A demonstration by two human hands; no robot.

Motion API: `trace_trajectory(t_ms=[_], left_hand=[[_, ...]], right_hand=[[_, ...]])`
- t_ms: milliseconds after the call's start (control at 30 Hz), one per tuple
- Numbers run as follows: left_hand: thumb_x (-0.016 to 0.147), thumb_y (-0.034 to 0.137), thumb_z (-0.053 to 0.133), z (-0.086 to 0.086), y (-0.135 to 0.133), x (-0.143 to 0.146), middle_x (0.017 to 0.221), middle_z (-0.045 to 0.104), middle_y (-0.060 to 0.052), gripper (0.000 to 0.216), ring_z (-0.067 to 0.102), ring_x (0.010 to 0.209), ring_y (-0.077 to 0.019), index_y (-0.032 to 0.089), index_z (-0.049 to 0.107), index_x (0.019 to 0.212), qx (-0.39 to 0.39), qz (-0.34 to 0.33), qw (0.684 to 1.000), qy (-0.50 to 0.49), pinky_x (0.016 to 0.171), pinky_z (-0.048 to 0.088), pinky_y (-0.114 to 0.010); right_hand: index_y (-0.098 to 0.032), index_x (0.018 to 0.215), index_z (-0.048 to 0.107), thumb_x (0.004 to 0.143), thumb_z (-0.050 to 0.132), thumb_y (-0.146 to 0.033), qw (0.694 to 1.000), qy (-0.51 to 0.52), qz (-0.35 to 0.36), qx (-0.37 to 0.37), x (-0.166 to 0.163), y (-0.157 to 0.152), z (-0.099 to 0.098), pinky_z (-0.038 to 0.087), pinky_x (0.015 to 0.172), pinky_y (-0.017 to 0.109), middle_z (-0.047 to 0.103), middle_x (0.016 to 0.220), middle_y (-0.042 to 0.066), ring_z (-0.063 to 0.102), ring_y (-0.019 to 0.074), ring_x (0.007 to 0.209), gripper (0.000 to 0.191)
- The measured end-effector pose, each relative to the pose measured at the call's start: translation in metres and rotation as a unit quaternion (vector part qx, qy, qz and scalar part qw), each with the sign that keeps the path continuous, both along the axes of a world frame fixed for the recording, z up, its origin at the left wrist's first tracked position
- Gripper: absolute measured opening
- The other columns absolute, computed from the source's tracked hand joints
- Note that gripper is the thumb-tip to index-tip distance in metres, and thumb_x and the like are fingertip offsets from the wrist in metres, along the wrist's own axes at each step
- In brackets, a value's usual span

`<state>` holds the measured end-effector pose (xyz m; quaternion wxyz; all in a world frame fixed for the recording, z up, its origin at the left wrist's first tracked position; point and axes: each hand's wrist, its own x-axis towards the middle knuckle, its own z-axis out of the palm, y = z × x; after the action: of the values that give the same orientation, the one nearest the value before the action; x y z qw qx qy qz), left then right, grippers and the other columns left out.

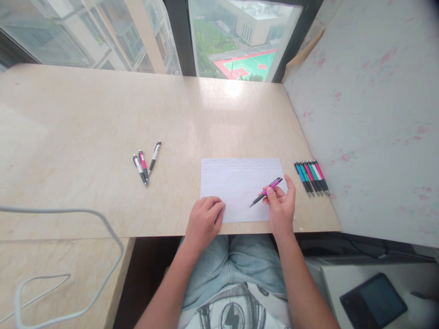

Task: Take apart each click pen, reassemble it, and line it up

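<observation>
A white sheet of paper [236, 183] lies near the front edge of the desk, with faint lines of writing along its top. My right hand [281, 208] is closed on a purple pen [266, 191], whose tip points down-left over the sheet. The fingers of my left hand [205, 220] are curled and rest on the sheet's lower left corner, holding nothing. Three pens [146, 162], two white and one pink, lie to the left on the desk. A row of several blue, green and pink pens [311, 177] lies to the right of the sheet.
The beige desk [103, 128] runs up to a window at the back and a pale wall [370, 114] on the right. A white cable [68, 256] loops at the lower left. A dark tablet [373, 299] lies at the lower right.
</observation>
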<state>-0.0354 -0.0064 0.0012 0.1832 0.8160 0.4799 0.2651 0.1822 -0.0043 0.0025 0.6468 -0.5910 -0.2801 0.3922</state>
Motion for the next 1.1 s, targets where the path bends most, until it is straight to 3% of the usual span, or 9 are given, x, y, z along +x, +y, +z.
trace_trajectory(t_ms=[400, 633, 733, 800, 867, 967, 1033, 1100], left_hand=[[0.093, 0.017, 0.051, -0.001, 0.0, -0.001, 0.099, 0.067, -0.009, 0.017, 0.059, 0.091, -0.0242, 0.021, 0.066, 0.1, -0.007, 0.0, 1.0, -0.009, 0.08, 0.047, -0.04], [0.094, 0.016, 0.05, -0.001, 0.0, -0.001, 0.1, 0.067, -0.009, 0.018, 0.059, 0.092, -0.0246, 0.021, 0.066, 0.1, -0.018, 0.001, 1.0, -0.017, 0.082, 0.046, -0.041], [0.093, 0.016, 0.05, -0.002, 0.0, -0.001, 0.1, 0.067, -0.009, 0.018, 0.058, 0.092, -0.0248, 0.021, 0.065, 0.101, -0.024, 0.001, 0.999, -0.02, 0.082, 0.046, -0.041], [0.093, 0.016, 0.051, -0.002, 0.0, -0.001, 0.1, 0.067, -0.009, 0.018, 0.058, 0.092, -0.0249, 0.021, 0.065, 0.101, -0.027, 0.001, 0.999, -0.022, 0.082, 0.046, -0.041], [0.093, 0.015, 0.05, -0.002, 0.0, -0.002, 0.1, 0.067, -0.009, 0.018, 0.058, 0.092, -0.025, 0.021, 0.065, 0.102, -0.031, -0.001, 0.999, -0.024, 0.083, 0.046, -0.041], [0.093, 0.015, 0.05, -0.002, 0.0, -0.002, 0.101, 0.067, -0.01, 0.019, 0.059, 0.093, -0.0253, 0.021, 0.065, 0.103, -0.031, -0.007, 0.999, -0.02, 0.082, 0.046, -0.041], [0.093, 0.015, 0.05, -0.001, 0.0, -0.003, 0.101, 0.066, -0.01, 0.019, 0.059, 0.093, -0.0254, 0.021, 0.065, 0.103, -0.029, -0.01, 0.999, -0.011, 0.081, 0.046, -0.041], [0.093, 0.014, 0.05, -0.001, 0.0, -0.002, 0.101, 0.066, -0.01, 0.019, 0.058, 0.093, -0.0253, 0.02, 0.065, 0.102, -0.025, -0.01, 1.0, -0.001, 0.081, 0.047, -0.041]], right_hand=[[-0.026, 0.135, 0.044, 0.079, 0.077, -0.037, 1.0, -0.027, 0.011, 0.0, -0.002, 0.004, 0.001, 0.044, 0.056, 0.026, 0.069, 0.082, 0.001, 0.064, 0.0166, 0.068, 0.066], [-0.028, 0.136, 0.046, 0.079, 0.077, -0.039, 1.0, 0.009, 0.009, -0.009, -0.008, 0.013, 0.004, 0.045, 0.055, 0.025, 0.064, 0.083, -0.002, 0.062, 0.0148, 0.069, 0.066], [-0.023, 0.101, 0.061, 0.076, 0.079, -0.042, 0.998, 0.055, 0.034, -0.012, -0.012, 0.023, 0.008, 0.04, 0.049, 0.022, 0.055, 0.07, -0.004, 0.054, 0.0107, 0.059, 0.035], [-0.022, 0.077, 0.054, 0.077, 0.078, -0.043, 0.993, 0.09, 0.071, -0.006, -0.016, 0.031, 0.013, 0.033, 0.043, 0.021, 0.044, 0.059, -0.007, 0.044, 0.0083, 0.049, 0.032], [-0.023, 0.072, 0.051, 0.078, 0.077, -0.044, 0.989, 0.107, 0.102, 0.005, -0.023, 0.04, 0.019, 0.027, 0.04, 0.021, 0.033, 0.052, -0.01, 0.035, 0.0073, 0.043, 0.034], [-0.023, 0.09, 0.064, 0.085, 0.068, -0.048, 0.984, 0.093, 0.149, 0.007, -0.035, 0.053, 0.023, 0.029, 0.039, 0.022, 0.024, 0.049, -0.011, 0.036, 0.0087, 0.04, 0.026], [-0.021, 0.099, 0.07, 0.091, 0.057, -0.054, 0.983, 0.045, 0.18, 0.004, -0.042, 0.061, 0.022, 0.039, 0.044, 0.025, 0.032, 0.047, -0.009, 0.045, 0.0111, 0.043, 0.036], [-0.019, 0.097, 0.074, 0.094, 0.05, -0.057, 0.978, -0.044, 0.201, 0.006, -0.048, 0.068, 0.019, 0.047, 0.052, 0.028, 0.052, 0.055, -0.003, 0.055, 0.0134, 0.052, 0.044]])
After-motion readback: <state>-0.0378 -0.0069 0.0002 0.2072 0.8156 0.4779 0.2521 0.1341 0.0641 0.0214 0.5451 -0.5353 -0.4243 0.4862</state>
